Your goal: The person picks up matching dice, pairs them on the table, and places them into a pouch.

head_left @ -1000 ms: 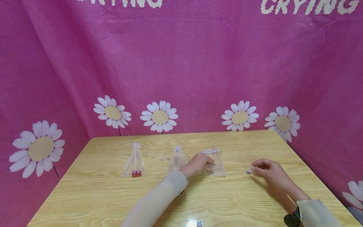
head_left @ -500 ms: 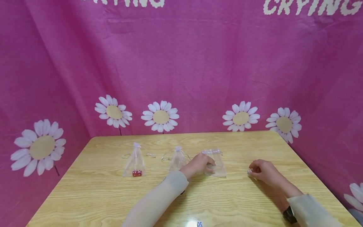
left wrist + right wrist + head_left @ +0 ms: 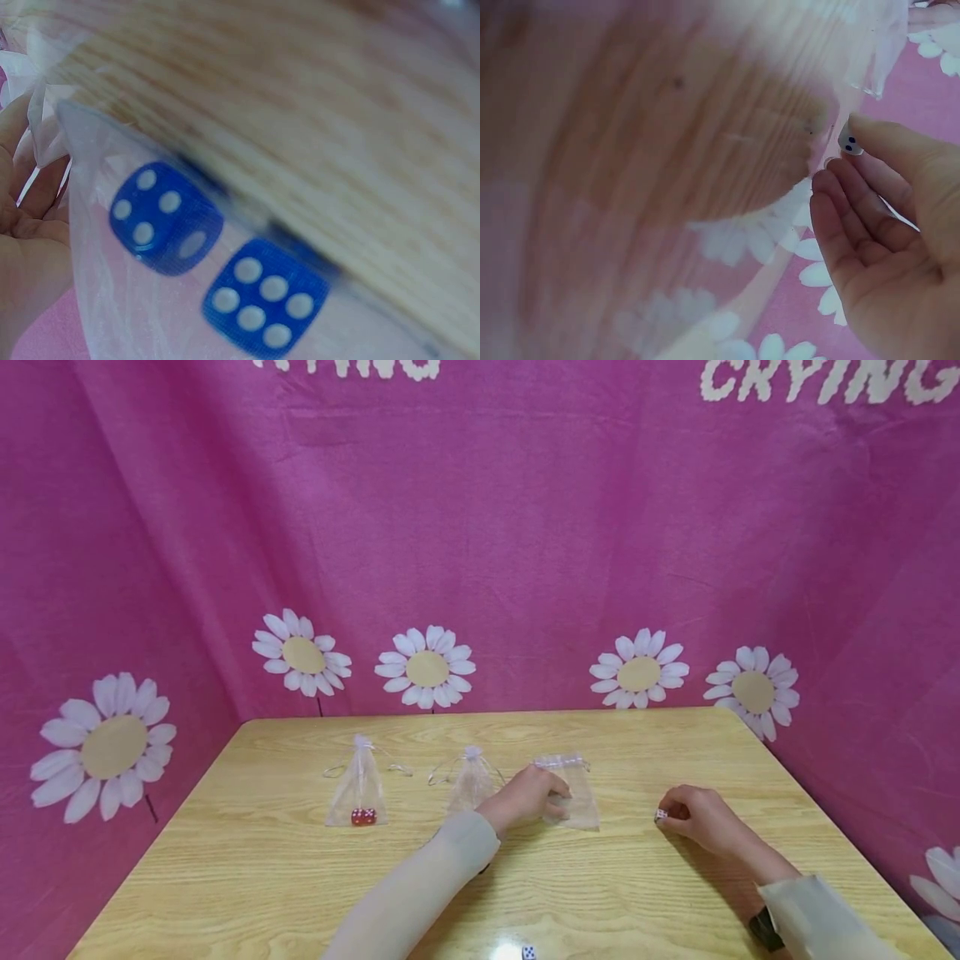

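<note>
In the head view my left hand (image 3: 528, 793) lies over the left side of a flat, sheer drawstring pouch (image 3: 581, 802), holding its fabric between thumb and fingers. To the right, close over the tabletop, my right hand (image 3: 701, 814) pinches a small white die (image 3: 661, 815) between thumb and fingertips; dark pips show on this die in the right wrist view. A second pouch (image 3: 468, 781) stands behind my left forearm, which covers its lower part. The left wrist view looks through sheer fabric at two blue dice (image 3: 266, 300) with white pips.
At the left of the wooden table (image 3: 300, 885) stands another tied pouch (image 3: 358, 789) with red dice (image 3: 363, 817) at its base. Another white die (image 3: 528, 952) lies at the bottom edge of the head view. A pink flowered curtain (image 3: 525, 568) surrounds the back and sides.
My right hand has moved slightly left and taken hold of the white die, which was lying just off its fingertips. My left hand has stayed at the flat pouch.
</note>
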`<move>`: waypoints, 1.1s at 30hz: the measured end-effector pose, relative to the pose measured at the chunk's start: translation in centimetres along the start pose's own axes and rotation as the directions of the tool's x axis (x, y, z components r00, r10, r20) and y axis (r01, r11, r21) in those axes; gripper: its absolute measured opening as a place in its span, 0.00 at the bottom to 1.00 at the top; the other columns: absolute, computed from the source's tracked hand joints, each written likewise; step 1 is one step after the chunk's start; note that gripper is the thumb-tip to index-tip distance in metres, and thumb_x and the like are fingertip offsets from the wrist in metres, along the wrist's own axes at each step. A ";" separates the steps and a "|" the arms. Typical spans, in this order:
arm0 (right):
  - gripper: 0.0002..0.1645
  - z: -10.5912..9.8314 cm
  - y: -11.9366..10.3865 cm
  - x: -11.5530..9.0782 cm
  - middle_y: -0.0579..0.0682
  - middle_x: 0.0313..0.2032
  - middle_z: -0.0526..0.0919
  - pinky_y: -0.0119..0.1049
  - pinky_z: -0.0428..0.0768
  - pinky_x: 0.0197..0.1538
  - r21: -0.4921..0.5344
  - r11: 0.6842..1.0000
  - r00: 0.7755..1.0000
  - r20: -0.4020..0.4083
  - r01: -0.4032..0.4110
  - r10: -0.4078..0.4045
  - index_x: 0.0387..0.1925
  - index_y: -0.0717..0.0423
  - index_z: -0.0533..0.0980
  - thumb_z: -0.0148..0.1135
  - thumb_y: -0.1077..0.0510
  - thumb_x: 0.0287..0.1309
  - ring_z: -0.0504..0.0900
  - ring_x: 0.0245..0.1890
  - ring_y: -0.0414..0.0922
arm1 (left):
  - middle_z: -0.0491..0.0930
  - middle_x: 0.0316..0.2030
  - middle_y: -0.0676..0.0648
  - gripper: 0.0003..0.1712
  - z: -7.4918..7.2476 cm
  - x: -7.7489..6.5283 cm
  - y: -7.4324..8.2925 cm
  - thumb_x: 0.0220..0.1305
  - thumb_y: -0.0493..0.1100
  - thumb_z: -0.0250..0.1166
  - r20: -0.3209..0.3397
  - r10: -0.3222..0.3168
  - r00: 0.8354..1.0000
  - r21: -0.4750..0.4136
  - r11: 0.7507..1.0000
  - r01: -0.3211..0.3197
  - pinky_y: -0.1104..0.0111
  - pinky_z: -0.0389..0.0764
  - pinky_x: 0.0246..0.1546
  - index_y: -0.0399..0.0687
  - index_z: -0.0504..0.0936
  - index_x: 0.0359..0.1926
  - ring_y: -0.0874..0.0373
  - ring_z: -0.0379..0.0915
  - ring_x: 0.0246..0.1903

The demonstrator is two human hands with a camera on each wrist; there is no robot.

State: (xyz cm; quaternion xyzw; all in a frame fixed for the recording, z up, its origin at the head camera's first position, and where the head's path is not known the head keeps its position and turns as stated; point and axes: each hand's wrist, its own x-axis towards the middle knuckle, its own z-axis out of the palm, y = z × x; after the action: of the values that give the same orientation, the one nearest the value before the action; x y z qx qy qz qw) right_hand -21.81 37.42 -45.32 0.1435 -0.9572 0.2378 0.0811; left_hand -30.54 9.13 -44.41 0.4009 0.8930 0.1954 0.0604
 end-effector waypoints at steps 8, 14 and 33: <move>0.03 -0.2 0.3 -0.7 0.43 0.28 0.81 0.26 0.75 0.31 0.122 0.984 0.991 0.034 -0.131 0.127 0.32 0.53 0.81 0.68 0.59 0.57 0.72 0.27 0.28 | 0.84 0.54 0.52 0.18 0.2 0.1 -0.2 0.59 0.47 0.70 0.010 -0.016 1.000 -0.014 1.000 0.016 0.76 0.79 0.54 0.50 0.86 0.51 0.59 0.79 0.55; 0.10 -0.5 -0.2 -1.1 0.48 0.34 0.85 0.26 0.78 0.35 0.239 0.947 0.977 0.063 -0.215 0.206 0.38 0.56 0.82 0.67 0.53 0.60 0.77 0.31 0.29 | 0.85 0.52 0.53 0.18 0.3 0.1 -0.2 0.58 0.46 0.71 0.005 -0.016 1.000 -0.020 1.000 0.016 0.78 0.79 0.53 0.51 0.86 0.50 0.61 0.79 0.54; 0.18 0.1 -3.8 -2.4 0.38 0.39 0.84 0.26 0.81 0.42 0.540 0.803 0.958 0.024 -0.253 0.286 0.44 0.61 0.80 0.65 0.50 0.62 0.80 0.38 0.30 | 0.85 0.52 0.52 0.17 0.3 0.2 -0.2 0.59 0.46 0.71 -0.001 -0.003 1.000 -0.013 1.000 0.003 0.78 0.78 0.53 0.49 0.86 0.49 0.61 0.80 0.54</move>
State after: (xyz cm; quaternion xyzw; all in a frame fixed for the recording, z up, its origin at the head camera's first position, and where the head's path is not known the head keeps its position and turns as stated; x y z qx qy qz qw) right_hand -18.35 34.72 -44.34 0.0161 -0.8596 0.5097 0.0311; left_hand -30.70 9.28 -44.75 0.3989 0.8924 0.2015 0.0630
